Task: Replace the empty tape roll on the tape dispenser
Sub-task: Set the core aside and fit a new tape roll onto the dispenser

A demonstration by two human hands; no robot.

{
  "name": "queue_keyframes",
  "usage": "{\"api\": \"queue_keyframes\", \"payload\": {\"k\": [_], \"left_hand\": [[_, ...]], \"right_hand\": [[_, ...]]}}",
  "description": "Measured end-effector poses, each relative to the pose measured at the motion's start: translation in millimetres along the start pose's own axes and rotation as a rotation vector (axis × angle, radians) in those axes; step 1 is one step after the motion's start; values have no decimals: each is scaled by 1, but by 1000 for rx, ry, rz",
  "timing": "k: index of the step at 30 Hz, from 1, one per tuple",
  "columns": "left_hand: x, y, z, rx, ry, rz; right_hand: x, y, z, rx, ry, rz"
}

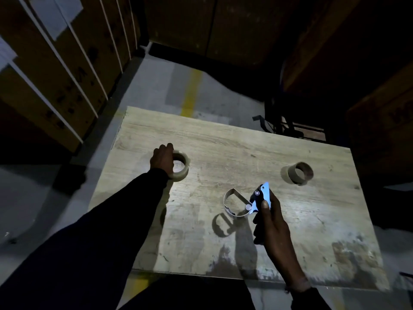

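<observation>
A full roll of clear tape (181, 167) lies flat on the left part of the wooden table (223, 139). My left hand (162, 159) is closed around its left side. My right hand (271, 222) holds the metal tape dispenser (252, 201) by its blue-lit handle above the table's middle; its curved metal loop points left and carries no roll. An empty brown cardboard core (299, 172) lies on its side at the right of the table.
Stacked cardboard boxes (55, 70) with white strapping stand to the left. More dark boxes (212, 25) line the back and right. A grey floor with a yellow line (192, 90) runs behind the table. The scene is dim.
</observation>
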State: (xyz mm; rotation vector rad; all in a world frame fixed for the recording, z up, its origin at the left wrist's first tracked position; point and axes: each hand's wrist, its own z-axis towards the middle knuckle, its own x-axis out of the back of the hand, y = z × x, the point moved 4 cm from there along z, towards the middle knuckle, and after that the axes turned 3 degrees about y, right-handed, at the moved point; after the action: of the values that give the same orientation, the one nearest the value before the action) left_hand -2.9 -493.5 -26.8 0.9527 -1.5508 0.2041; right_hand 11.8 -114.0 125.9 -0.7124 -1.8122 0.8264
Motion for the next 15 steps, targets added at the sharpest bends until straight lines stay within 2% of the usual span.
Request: {"api": "queue_keyframes", "payload": {"k": [5,11,15], "left_hand": [[14,4,-39,-101,-49,-208],[53,37,-107,-189,-176,-807],[68,74,-141,-348,-243,-875]], "right_hand": [[-11,-6,1,11,-18,-33],[-23,-9,6,125,-2,-135],[-25,-11,5,153,21,-157]]}}
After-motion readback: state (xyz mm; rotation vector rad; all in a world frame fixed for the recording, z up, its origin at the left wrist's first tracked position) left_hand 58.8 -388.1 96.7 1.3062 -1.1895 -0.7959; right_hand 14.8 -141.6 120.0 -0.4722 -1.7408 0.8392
